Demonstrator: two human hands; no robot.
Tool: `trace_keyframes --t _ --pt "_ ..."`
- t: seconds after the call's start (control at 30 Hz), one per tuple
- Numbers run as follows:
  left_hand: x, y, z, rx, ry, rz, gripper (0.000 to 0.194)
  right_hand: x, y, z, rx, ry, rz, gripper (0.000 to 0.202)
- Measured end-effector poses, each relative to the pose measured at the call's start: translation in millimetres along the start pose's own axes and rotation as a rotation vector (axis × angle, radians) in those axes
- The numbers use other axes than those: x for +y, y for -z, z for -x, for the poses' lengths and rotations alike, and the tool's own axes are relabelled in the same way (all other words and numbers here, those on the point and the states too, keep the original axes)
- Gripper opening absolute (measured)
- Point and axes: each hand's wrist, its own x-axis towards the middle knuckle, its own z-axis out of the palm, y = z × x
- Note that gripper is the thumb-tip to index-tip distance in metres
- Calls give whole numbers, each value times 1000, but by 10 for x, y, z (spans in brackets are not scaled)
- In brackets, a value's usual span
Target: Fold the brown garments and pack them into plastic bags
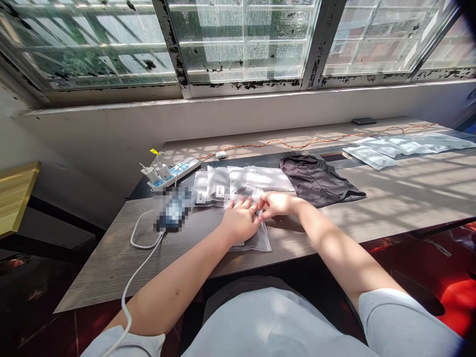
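Under your hands, near the front edge of the table, lies a clear bag, its lower part reaching towards you. Your left hand rests palm down on it with the fingers spread, grasping nothing. The fingertips of your right hand are bent in beside it, at the bag's upper right; whether they pinch the plastic, I cannot tell. Just beyond, a row of labelled bags is laid out flat, with a pale packet at its right end, and more pale bags lie in a line at the far right. So several bags look set down, while the one under your hands seems to be mid-handling; its opening is hidden, so its closure cannot be judged. A dark garment lies outside any bag, right of the packet. The wood-patterned table has a dark strip along it and bands of sunlight and shadow. To the left are a power strip with plugs, a blurred-out device and a white cable. An orange wire runs along the back, below a white wall and windows with flaking frames.
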Motion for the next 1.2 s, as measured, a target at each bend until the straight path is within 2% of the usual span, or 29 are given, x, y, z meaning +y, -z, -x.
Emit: trace_keyframes --t 0.23,0.37,0.53,0.6,0.77,0.9,1.2 --pt "19 4 9 -1 16 -6 50 15 -5 12 -50 34 44 25" --pt "77 51 35 -42 72 -48 53 75 3 -21 -130 78 53 31" --pt "107 31 58 49 221 -102 57 129 0 -51 -9 94 54 39" --pt "93 11 54 65 186 -104 55 142 -16 -64 14 98 53 37" --pt "68 5 27 14 87 -62 51 169 -70 -114 -6 92 26 27" --pt "74 19 19 8 104 -59 51 159 -77 -116 -104 108 -15 16" --pt "53 9 18 -4 105 -52 53 37 -26 85 -501 120 -134 13"
